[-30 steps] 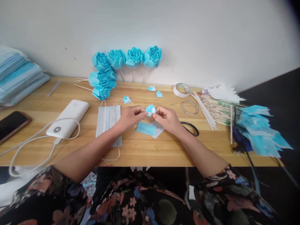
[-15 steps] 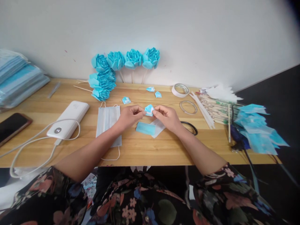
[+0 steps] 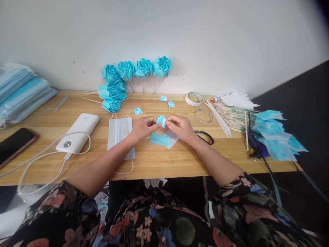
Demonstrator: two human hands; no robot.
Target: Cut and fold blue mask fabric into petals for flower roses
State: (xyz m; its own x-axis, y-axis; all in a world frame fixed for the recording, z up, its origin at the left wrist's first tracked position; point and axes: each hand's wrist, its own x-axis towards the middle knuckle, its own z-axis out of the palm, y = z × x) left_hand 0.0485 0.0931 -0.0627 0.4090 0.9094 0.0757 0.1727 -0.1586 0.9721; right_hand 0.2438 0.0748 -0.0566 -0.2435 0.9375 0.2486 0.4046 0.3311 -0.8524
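Between my two hands is a small folded blue petal (image 3: 161, 120) of mask fabric with a white patch on it. My left hand (image 3: 144, 128) pinches its left edge between thumb and fingers. Its right edge is pinched by my right hand (image 3: 181, 127). Just below lie a blue fabric strip (image 3: 158, 139) and a white sheer piece (image 3: 172, 138), partly under my right hand. Similar folded petals rest farther back, one at the left (image 3: 138, 111) and two close together (image 3: 171, 103). A whole face mask (image 3: 119, 132) lies flat beside my left forearm, which covers part of it.
Several blue fabric flowers on sticks (image 3: 144, 68) stand or lie by the wall. To the left are stacked masks (image 3: 25, 92), a phone (image 3: 17, 145) and a cabled power bank (image 3: 78, 132). At right are tape (image 3: 194, 99), a wire coil (image 3: 203, 116), a black ring (image 3: 209, 139), sticks (image 3: 232, 117) and blue scraps (image 3: 275, 133).
The camera view has shifted slightly. Both hands still hold the petal, which is now turned a little, with its white patch nearer the right fingers.
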